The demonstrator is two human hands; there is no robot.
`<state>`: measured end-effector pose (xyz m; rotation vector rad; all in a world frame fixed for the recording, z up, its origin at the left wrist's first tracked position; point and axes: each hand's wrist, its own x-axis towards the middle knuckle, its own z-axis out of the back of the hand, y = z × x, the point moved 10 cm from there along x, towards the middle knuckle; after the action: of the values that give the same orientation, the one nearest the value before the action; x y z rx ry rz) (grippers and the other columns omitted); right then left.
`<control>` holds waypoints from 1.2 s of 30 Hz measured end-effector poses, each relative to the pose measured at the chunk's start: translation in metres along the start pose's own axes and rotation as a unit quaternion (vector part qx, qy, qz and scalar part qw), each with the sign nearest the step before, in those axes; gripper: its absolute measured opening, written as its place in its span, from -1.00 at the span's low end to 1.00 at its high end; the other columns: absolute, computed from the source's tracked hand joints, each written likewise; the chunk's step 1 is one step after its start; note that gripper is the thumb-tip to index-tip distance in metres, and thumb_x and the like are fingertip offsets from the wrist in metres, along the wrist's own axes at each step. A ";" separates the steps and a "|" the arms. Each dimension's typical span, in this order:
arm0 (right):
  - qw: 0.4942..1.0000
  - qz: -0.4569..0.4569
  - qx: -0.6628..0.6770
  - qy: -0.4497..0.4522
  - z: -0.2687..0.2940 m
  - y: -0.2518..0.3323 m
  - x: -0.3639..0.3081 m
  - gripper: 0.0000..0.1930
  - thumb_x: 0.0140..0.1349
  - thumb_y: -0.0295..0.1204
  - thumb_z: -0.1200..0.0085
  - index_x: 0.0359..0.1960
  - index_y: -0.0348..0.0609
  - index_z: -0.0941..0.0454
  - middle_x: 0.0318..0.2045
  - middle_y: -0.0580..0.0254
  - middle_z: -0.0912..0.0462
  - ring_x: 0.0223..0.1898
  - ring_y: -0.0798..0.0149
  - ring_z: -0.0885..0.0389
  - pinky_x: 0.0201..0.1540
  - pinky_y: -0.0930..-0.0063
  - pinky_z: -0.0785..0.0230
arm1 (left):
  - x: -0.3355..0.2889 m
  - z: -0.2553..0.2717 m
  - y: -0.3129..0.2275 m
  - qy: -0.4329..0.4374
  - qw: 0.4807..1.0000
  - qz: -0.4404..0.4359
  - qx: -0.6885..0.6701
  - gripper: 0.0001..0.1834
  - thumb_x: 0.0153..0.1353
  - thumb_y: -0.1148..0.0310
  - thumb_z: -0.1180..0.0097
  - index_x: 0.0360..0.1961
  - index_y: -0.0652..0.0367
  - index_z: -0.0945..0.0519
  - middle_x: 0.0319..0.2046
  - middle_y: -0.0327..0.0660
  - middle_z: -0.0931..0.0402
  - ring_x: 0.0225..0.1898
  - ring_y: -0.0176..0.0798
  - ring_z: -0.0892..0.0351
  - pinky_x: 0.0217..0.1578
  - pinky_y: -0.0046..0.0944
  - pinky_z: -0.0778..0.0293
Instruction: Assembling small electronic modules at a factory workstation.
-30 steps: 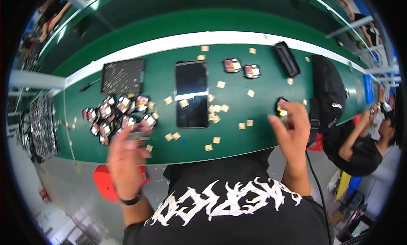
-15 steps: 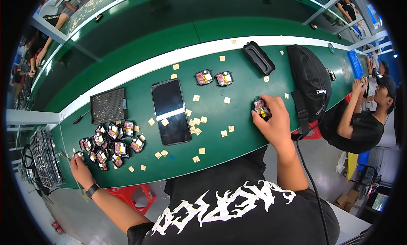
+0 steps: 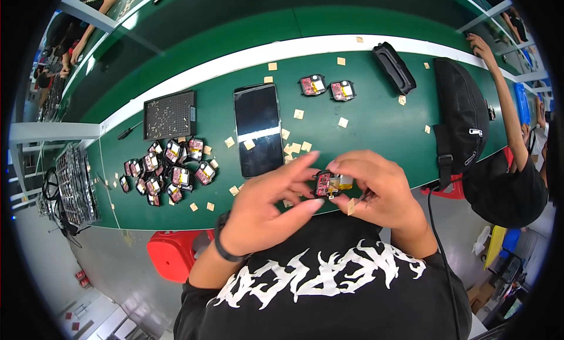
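Note:
Just above the table's front edge, a small watch-like device with its case off shows a red circuit board and a yellow ribbon. My right hand grips it from the right with fingers and thumb. My left hand, wearing a dark wristband, comes in from the left. Its index finger and thumb are spread, and the curled fingers behind reach the device's left edge; whether they touch it I cannot tell. A small tan square is at my right fingertips. A pile of similar devices lies to the left.
A dark phone lies mid-table among scattered tan squares. Behind are two more devices, a black case and a gridded tray. A black bag lies right, near another person's arm. Stacked trays stand left.
My left hand has left the pile and swung right to the device. My right hand has brought the device left and nearer to me. The view has shifted; the person at right now reaches forward.

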<state>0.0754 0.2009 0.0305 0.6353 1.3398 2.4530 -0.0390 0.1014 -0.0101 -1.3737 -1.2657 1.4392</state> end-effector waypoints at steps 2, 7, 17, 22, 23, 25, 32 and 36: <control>1.000 0.008 0.002 0.010 -0.003 0.004 0.002 -0.51 0.00 -0.56 -0.45 0.03 -0.12 -0.61 -0.06 0.11 -0.68 -0.21 0.17 -0.72 -0.25 0.37 -0.60 | 0.006 -0.014 0.009 0.010 0.995 0.000 -0.094 -0.40 0.32 0.67 -0.16 0.39 0.36 -0.37 0.08 -0.03 -0.61 -0.03 -0.36 -0.64 0.00 -0.36 -0.56; 0.991 -0.113 0.051 0.054 0.000 -0.021 -0.013 -0.55 0.13 -0.56 -0.38 0.09 -0.18 -0.58 -0.08 0.15 -0.69 -0.27 0.32 -0.69 -0.28 0.50 -0.53 | 0.009 -0.014 0.027 -0.003 0.990 0.069 -0.122 -0.57 0.38 0.62 -0.11 0.27 0.40 -0.47 -0.11 -0.16 -0.67 -0.18 -0.40 -0.69 -0.12 -0.42 -0.60; 0.812 -0.388 0.436 0.004 -0.036 -0.058 -0.071 -0.87 0.50 -0.44 -0.02 -0.05 -0.23 -0.43 -0.35 0.16 -0.71 -0.54 0.59 -0.47 -0.51 0.68 -0.28 | 0.011 -0.011 0.041 -0.076 0.980 0.108 -0.148 -0.67 0.43 0.57 -0.09 0.17 0.43 -0.49 -0.14 -0.12 -0.67 -0.22 -0.35 -0.72 -0.20 -0.40 -0.65; 0.783 -0.405 0.472 -0.003 -0.050 -0.061 -0.069 -0.87 0.49 -0.44 -0.04 -0.18 -0.18 -0.35 -0.45 0.12 -0.70 -0.64 0.58 -0.42 -0.63 0.67 -0.18 | 0.014 -0.012 0.034 -0.101 0.973 0.097 -0.184 -0.66 0.47 0.51 -0.06 0.20 0.44 -0.48 -0.08 -0.07 -0.67 -0.15 -0.31 -0.73 -0.11 -0.37 -0.67; 0.772 -0.416 0.481 -0.006 -0.052 -0.062 -0.069 -0.86 0.49 -0.44 -0.04 -0.18 -0.18 -0.34 -0.47 0.10 -0.69 -0.66 0.56 -0.41 -0.64 0.67 -0.17 | 0.013 -0.012 0.034 -0.107 0.971 0.092 -0.195 -0.66 0.48 0.50 -0.05 0.20 0.44 -0.48 -0.07 -0.07 -0.68 -0.13 -0.31 -0.73 -0.09 -0.37 -0.67; 0.760 -0.427 0.490 -0.005 -0.056 -0.062 -0.068 -0.86 0.49 -0.43 -0.04 -0.19 -0.17 -0.34 -0.48 0.09 -0.69 -0.68 0.55 -0.41 -0.66 0.66 -0.15 | 0.011 -0.012 0.030 -0.115 0.978 0.067 -0.161 -0.67 0.49 0.49 -0.04 0.19 0.45 -0.50 -0.07 -0.07 -0.68 -0.12 -0.30 -0.73 -0.08 -0.36 -0.66; 0.758 -0.409 0.507 -0.034 -0.060 -0.067 -0.068 -0.85 0.50 -0.43 -0.04 -0.19 -0.16 -0.33 -0.47 0.07 -0.69 -0.69 0.54 -0.40 -0.67 0.64 -0.14 | 0.006 -0.016 0.013 -0.097 0.993 -0.038 0.051 -0.70 0.48 0.51 -0.01 0.14 0.47 -0.53 -0.09 -0.05 -0.70 -0.12 -0.31 -0.74 -0.08 -0.34 -0.65; 0.772 -0.385 0.504 -0.032 -0.061 -0.064 -0.066 -0.85 0.49 -0.46 -0.06 -0.19 -0.16 -0.32 -0.47 0.07 -0.69 -0.69 0.54 -0.38 -0.65 0.64 -0.15 | 0.006 -0.012 0.013 -0.070 0.994 -0.018 0.085 -0.68 0.49 0.53 0.01 0.18 0.48 -0.50 -0.03 -0.04 -0.68 -0.12 -0.27 -0.75 -0.08 -0.35 -0.68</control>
<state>0.1039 0.1625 -0.0689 0.2299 2.2560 0.9422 -0.0262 0.1061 -0.0228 -1.1479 -1.2179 1.6017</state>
